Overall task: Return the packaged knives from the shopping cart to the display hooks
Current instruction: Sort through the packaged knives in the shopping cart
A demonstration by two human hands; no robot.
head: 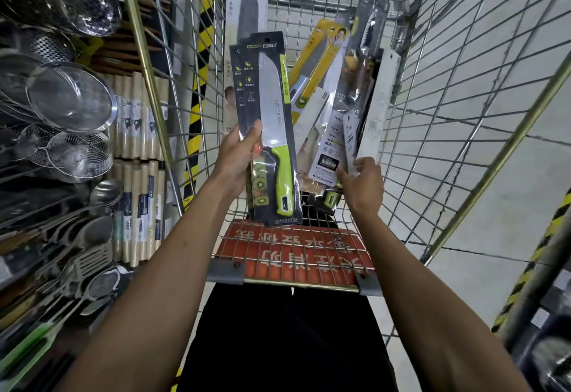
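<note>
My left hand [238, 156] grips a small stack of black-carded packaged knives with green handles [272, 119], held upright above the near end of the wire shopping cart [432, 88]. My right hand [360, 181] reaches into the cart and pinches the lower edge of a white-backed knife package [349, 138]. Several more packaged knives lean inside the cart: a yellow-carded one [318, 61], a serrated one in a dark pack [367, 36] and a tall grey-white one [247, 5] at the far left. No knife display hooks are in view.
Metal strainers [71, 98], ladles and spatulas hang on the shelving to my left, with rolled packs [139, 119] stacked beside them. The cart's red child-seat flap [290, 252] is right in front of me. Grey tiled floor [494, 206] lies to the right, with yellow-black hazard striping [525, 274].
</note>
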